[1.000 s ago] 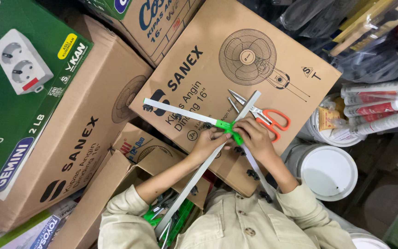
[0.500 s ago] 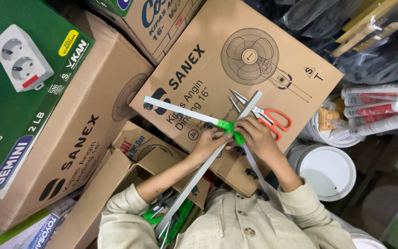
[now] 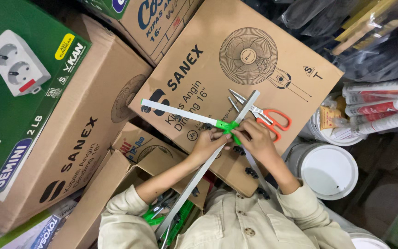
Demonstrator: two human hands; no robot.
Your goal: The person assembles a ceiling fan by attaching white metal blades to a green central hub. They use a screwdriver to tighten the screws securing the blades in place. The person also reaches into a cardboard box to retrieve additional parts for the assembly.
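From the head camera, looking straight down, the left hand (image 3: 207, 144) and the right hand (image 3: 258, 142) meet over a large brown cardboard box printed with a line drawing of a fan (image 3: 236, 83), which serves here as the worktop. Between them sits a small bright green plastic connector (image 3: 227, 126), at the spot where two flat grey metal strips cross. The shorter grey strip (image 3: 178, 111) runs from the connector out to the left across the box lid; the longer grey strip (image 3: 208, 166) slants from the upper right, past the connector, down towards the person's lap. The left hand's fingers (image 3: 218, 134) are curled narrow and pinch at the green connector from below, touching the crossing. The right hand's fingers (image 3: 245, 133) are likewise drawn in close and press on the connector and the long strip from the right (how much of the grip is on plastic and how much on metal cannot be told).

Just beside the right hand, on the same box lid, lie orange-handled steel scissors (image 3: 266, 117), blades pointing up and left, partly under the long strip. To the right, lower than the box, stands a white plastic bucket with a round lid (image 3: 330, 170). Near the left forearm, down by the beige shirt, a cluster of further green plastic pieces (image 3: 171, 216) shows. A green printed carton picturing a white socket (image 3: 14, 92) lies at the far left.
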